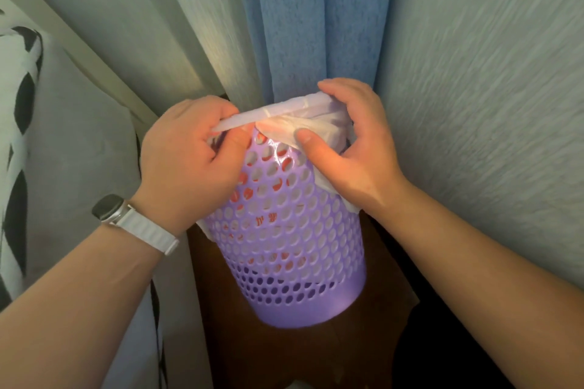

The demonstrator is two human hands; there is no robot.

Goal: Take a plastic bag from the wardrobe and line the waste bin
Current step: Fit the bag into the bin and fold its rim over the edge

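A purple waste bin (294, 249) with round holes stands on a dark brown floor, tilted with its top away from me. A white plastic bag (319, 126) with red print sits inside it and shows through the holes; its edge is folded over the rim. My left hand (186, 161), with a white-strapped watch on the wrist, pinches a twisted strip of the bag at the rim's left side. My right hand (354, 148) grips the bag's bunched edge at the rim's right side, thumb pressed on the plastic.
A blue curtain (316, 22) hangs right behind the bin, between pale grey-green curtains (474, 73). A black-and-white patterned cloth (19, 123) lies at the left edge. The bin sits in a narrow gap on the dark floor (309, 354).
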